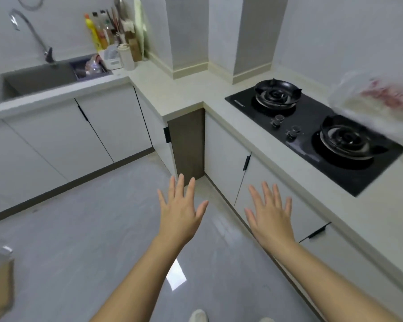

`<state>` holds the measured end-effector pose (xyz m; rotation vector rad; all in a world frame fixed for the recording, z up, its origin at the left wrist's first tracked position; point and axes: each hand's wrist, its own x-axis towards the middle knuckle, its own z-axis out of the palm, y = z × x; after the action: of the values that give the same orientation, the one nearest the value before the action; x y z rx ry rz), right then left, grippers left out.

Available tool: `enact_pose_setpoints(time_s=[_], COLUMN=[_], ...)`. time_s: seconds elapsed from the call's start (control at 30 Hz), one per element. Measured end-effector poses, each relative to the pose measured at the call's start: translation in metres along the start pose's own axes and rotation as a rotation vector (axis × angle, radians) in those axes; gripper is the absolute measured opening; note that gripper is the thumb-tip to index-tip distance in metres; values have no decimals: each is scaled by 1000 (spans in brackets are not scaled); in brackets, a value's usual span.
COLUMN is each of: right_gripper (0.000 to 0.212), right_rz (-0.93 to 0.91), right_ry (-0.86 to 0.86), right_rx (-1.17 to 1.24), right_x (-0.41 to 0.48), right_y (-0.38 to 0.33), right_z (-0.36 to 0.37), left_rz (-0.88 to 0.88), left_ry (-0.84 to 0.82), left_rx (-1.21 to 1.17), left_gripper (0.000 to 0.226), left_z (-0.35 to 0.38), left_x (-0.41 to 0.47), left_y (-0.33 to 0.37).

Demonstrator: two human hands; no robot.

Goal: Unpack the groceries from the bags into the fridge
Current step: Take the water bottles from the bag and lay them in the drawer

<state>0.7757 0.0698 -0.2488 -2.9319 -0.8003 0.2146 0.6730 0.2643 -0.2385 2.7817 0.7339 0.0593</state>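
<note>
At far right on cream stone countertop [184,89], beside black glass two-burner hob [312,129]: clear crinkled plastic grocery bag [377,101], blurred, pink-red contents inside. In grey recessed sink [33,83], right end: dark rectangular basket [91,69], items unclear. Left hand [180,211] and right hand [271,218]: empty, fingers straight and spread, over glossy pale grey floor [91,217]. Open floor ahead to white corner cabinets [112,126].

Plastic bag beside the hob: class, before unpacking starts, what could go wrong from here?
1. The plastic bag reaches the edge of the near burner; if that is hot, or a knob gets bumped, the plastic could melt.
2. Its blurred pink contents may be raw meat and could drip on the counter.
3. No fridge is in view, so the carry may cross the glossy floor.
</note>
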Motion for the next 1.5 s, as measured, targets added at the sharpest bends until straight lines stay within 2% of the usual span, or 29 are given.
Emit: enact_pose_setpoints(time_s=[0.23, 0.43, 0.67, 1.17, 1.5], right_gripper=[62, 64, 62, 64, 61], right_rz=[6, 26, 144, 484, 746], right_ry=[80, 148, 176, 304, 480], right_rx=[7, -16, -11, 59, 3], right_x=[7, 8, -2, 17, 43], right_y=[88, 186, 285, 457, 586], right_z=[-20, -46, -63, -104, -143], left_rz=[91, 183, 300, 695, 1106], left_ry=[83, 186, 164, 155, 116], left_rx=[22, 20, 18, -81, -122], left_gripper=[74, 77, 78, 70, 70], left_z=[26, 56, 80, 110, 126], left_x=[21, 32, 41, 125, 197], left_y=[88, 196, 310, 504, 666])
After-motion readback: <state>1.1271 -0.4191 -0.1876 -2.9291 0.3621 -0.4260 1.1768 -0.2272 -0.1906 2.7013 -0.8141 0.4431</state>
